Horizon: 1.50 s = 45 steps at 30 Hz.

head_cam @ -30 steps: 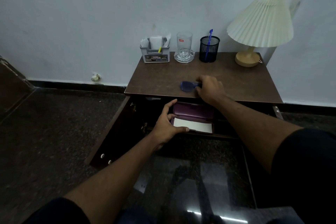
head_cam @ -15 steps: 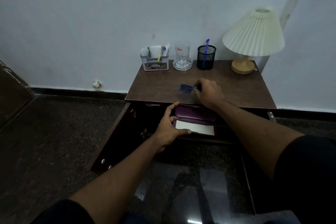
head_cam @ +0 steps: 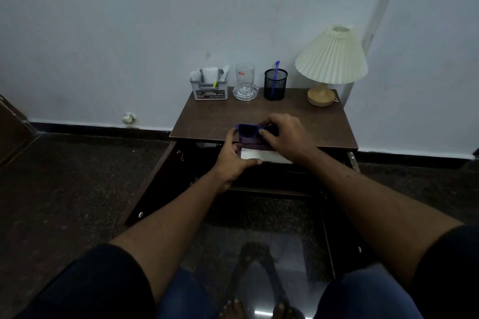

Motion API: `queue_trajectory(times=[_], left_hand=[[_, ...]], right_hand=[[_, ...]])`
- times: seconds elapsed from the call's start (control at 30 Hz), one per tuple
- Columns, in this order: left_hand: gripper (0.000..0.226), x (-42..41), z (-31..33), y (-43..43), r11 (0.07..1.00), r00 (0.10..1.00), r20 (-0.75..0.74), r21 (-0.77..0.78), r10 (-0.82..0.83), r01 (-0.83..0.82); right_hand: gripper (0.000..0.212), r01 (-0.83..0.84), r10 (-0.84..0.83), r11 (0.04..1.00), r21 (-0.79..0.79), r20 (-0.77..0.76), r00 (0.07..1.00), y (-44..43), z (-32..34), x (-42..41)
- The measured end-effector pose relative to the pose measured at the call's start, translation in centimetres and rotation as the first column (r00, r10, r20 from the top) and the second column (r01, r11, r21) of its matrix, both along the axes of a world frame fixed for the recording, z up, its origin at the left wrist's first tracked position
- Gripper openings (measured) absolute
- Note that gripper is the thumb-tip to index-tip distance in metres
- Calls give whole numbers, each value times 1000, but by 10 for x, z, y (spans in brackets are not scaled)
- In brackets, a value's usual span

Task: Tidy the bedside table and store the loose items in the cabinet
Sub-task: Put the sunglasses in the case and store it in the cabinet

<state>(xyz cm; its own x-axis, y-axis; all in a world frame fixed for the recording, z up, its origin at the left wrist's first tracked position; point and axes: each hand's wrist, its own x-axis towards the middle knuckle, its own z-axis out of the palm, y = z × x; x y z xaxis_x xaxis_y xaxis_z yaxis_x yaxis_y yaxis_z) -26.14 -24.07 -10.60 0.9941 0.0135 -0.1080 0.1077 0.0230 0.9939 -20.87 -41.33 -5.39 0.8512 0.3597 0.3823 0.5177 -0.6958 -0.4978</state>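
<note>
The blue sunglasses sit just above an open purple case at the front edge of the bedside table, pinched by the right hand. The left hand grips the case's left end, in front of the open cabinet. Along the table's back stand an organizer, glass, pen cup and lamp.

A pale, bluish wall meets a black skirting strip above a dark speckled floor. The light is dim, and a cream pleated lamp stands unlit on the brown desk.
</note>
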Motion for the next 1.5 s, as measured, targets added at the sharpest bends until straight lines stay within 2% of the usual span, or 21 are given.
queue_trajectory(times=[0.2, 0.5, 0.7, 0.8, 0.9, 0.93, 1.0, 1.07, 1.13, 1.23, 1.33, 1.5], left_hand=[[112, -10, 6, -2, 1000, 1000, 24, 16, -15, 14], [113, -21, 18, -6, 996, 1000, -5, -86, -22, 22], [114, -25, 19, -6, 996, 1000, -22, -82, -21, 19], [114, -25, 17, -5, 997, 1000, -20, -76, -20, 18], [114, -23, 18, -5, 993, 1000, -23, -114, -13, 10], [113, -22, 18, -5, 993, 1000, -22, -119, -13, 10], [111, -21, 19, -7, 993, 1000, -13, -116, -19, 17], [109, -19, 18, -8, 993, 1000, -6, -119, -18, 17], [107, -17, 17, -10, 991, 1000, -5, -131, -20, 20], [105, -13, 16, -14, 991, 1000, 5, -133, -23, 24], [101, -9, 13, -17, 992, 999, 12, -121, -33, 35], [88, 0, 11, -20, 992, 1000, -9, -125, -3, 2]], right_hand=[[21, 26, -24, 999, -35, 50, 998, -13, -4, -25], [23, -2, 4, 995, -101, 23, 1000, -19, -7, -47], [26, -36, 36, 994, -100, -10, 999, -19, -8, -50], [24, -33, 33, 998, -56, -10, 999, -21, -8, -50], [15, 113, -119, 986, 126, 38, 992, -27, -14, -49], [12, 180, -189, 965, 193, 30, 982, -30, -16, -47], [13, 313, -304, 897, 312, -79, 949, -33, -20, -45], [20, 432, -347, 804, 408, -268, 899, -34, -24, -44], [27, 498, -338, 728, 472, -385, 859, -36, -29, -43], [37, 517, -222, 655, 550, -514, 828, -36, -31, -43], [41, 553, 18, 529, 644, -660, 751, -31, -22, -46], [44, 601, 151, 417, 682, -703, 695, -31, -22, -40]])
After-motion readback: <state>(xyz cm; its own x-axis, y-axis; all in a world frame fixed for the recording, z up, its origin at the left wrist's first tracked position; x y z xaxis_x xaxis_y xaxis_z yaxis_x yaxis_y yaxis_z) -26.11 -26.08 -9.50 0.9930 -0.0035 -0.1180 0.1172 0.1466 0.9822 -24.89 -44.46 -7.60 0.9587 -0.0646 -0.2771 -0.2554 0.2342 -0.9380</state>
